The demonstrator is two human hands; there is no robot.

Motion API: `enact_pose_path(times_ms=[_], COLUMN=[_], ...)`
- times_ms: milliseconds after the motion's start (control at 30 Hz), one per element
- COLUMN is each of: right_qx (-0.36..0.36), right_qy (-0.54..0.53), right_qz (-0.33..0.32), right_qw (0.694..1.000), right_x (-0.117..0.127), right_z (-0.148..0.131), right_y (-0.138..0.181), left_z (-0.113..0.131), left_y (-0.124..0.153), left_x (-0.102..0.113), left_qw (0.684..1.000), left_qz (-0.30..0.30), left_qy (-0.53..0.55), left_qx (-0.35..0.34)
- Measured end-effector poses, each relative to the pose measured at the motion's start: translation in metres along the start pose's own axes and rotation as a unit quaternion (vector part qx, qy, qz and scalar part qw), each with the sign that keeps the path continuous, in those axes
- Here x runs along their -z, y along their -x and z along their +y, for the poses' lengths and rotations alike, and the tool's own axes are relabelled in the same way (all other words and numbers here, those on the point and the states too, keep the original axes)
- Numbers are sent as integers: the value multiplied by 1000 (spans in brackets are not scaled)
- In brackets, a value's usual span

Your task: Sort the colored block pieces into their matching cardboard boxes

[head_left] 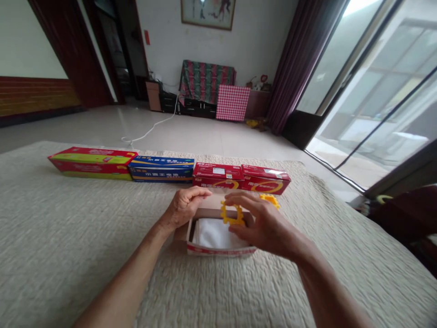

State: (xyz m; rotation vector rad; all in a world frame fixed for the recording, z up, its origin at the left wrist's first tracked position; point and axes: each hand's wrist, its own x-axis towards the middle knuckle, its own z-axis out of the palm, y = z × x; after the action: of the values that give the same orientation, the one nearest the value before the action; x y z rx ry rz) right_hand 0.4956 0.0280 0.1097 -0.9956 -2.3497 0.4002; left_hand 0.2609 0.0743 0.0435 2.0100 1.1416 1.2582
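Note:
Right in front of me stands an opened cardboard box (218, 251) with a red-patterned side and its flaps up. Folded white material (218, 233), perhaps cloth or tissue, lies inside it. My right hand (262, 223) pinches a yellow square frame with toothed edges (223, 213) between thumb and fingers, above the box's right part. At the box's back left corner, my left hand (184, 205) is closed with its fingers pressed together at the raised flap (218, 200). Another yellow toothed piece (270, 200) shows behind my right hand, partly hidden by it.
A row of closed boxes runs along the back of the quilted cover: a red and green box (92, 164), a blue box (162, 169) and two red boxes (218, 175). Beyond lies a tiled floor with a white cable (150, 130). A glass door (375, 91) is at right.

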Motion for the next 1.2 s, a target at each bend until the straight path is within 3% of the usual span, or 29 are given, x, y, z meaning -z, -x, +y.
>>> enact_pose_path(times_ms=[200, 433, 600, 733, 833, 933, 1200], right_qx=[3, 30, -29, -89, -134, -166, -167], right_qy=[-17, -34, 43, 108, 127, 124, 126], right_qz=[-66, -22, 47, 1, -29, -41, -34], right_qw=[998, 999, 998, 990, 982, 977, 977], right_x=[-32, -28, 8, 35, 39, 32, 20], right_z=[-12, -7, 34, 87, 114, 125, 126], right_y=[-9, -9, -1, 21, 36, 38, 29], left_z=[3, 6, 6, 4, 3, 3, 3], left_y=[-1, 0, 1, 1, 1, 1, 1], left_x=[-2, -1, -1, -2, -2, -2, -1], left_qw=[1000, 1000, 999, 999, 1000, 1000, 1000], left_qz=[12, 3, -1, -5, -4, -1, -8], left_qy=[17, 16, 22, 22, 13, 9, 5], left_qx=[9, 19, 22, 25, 21, 24, 29])
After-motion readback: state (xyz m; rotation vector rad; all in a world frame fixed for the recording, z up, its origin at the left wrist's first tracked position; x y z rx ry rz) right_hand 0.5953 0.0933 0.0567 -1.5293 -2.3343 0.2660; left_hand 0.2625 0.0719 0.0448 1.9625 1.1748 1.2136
